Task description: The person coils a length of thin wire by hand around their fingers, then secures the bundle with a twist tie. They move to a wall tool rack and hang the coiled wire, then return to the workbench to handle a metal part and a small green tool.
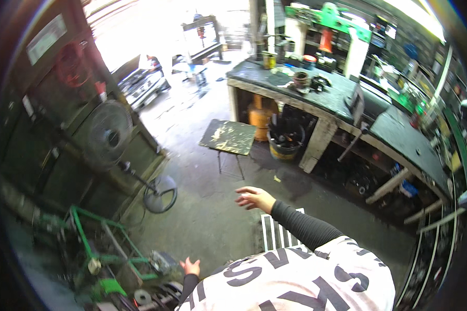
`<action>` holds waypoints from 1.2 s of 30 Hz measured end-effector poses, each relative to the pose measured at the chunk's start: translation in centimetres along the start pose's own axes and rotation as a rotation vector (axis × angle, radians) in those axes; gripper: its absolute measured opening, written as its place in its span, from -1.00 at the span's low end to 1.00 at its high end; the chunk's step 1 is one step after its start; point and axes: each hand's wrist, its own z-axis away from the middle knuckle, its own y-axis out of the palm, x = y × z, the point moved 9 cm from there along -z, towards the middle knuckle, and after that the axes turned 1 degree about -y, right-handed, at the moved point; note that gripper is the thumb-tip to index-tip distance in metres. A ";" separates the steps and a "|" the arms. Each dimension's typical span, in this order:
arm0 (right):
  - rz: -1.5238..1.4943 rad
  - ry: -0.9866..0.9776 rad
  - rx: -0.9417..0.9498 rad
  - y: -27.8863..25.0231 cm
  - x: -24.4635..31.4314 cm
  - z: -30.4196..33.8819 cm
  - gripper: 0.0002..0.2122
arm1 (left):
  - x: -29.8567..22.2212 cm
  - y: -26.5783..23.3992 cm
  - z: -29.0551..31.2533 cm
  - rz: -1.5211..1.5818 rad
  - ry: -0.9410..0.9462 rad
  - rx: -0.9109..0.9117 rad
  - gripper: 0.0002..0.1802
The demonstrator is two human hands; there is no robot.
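Two empty hands reach out over the floor (pixel 202 212). The right hand (pixel 256 199) has its fingers stretched and slightly parted, nearest a small stool (pixel 227 137) with a worn, flaking top, which stands on the floor before the left end of the surface (pixel 342 101). The left hand (pixel 191 267) has its fingers loosely spread, near a green metal frame (pixel 83 233) at the floor's left side. A bucket (pixel 284 152) stands under the surface's front edge, beside an orange cylinder (pixel 259 118). A pedestal fan (pixel 109 136) stands along the floor's left edge.
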 end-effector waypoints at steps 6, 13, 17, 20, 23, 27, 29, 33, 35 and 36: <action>-0.544 0.257 -0.934 -23.9 -15.6 11.7 -0.62 | 12.6 2.7 -15.7 -0.207 -0.133 0.132 -0.33; -0.607 -0.005 -1.534 -22.8 -12.9 17.9 -0.75 | -8.5 -3.6 -29.8 -0.309 0.216 0.222 -0.41; -0.635 -0.007 -1.301 -19.1 -12.2 10.5 -0.79 | -26.8 -6.2 -35.3 -0.249 0.572 0.155 -0.54; -0.624 -0.110 -1.274 -18.2 -8.1 6.9 -0.82 | -38.8 -5.4 -35.7 -0.107 0.733 0.113 -0.53; -0.577 -0.189 -1.281 -19.4 -3.1 4.9 -0.82 | -48.6 0.4 -34.2 0.079 0.793 0.320 -0.49; -0.511 -0.259 -1.235 -24.5 2.6 3.5 -0.80 | -57.9 9.9 -25.3 0.602 0.150 1.187 -0.61; -0.496 -0.271 -1.237 -28.1 5.2 2.9 -0.80 | -62.5 13.3 -22.9 0.585 0.172 1.315 -0.62; -0.556 -0.240 -1.352 -38.4 7.0 2.9 -0.79 | -72.3 18.1 -21.6 0.567 0.248 1.333 -0.64; -0.510 -0.200 -1.402 -42.6 10.7 1.8 -0.78 | -76.9 19.4 -21.3 0.701 0.216 1.326 -0.65; -0.403 -0.241 -1.347 -44.3 14.0 0.7 -0.77 | -79.7 20.1 -20.6 0.821 0.156 1.340 -0.66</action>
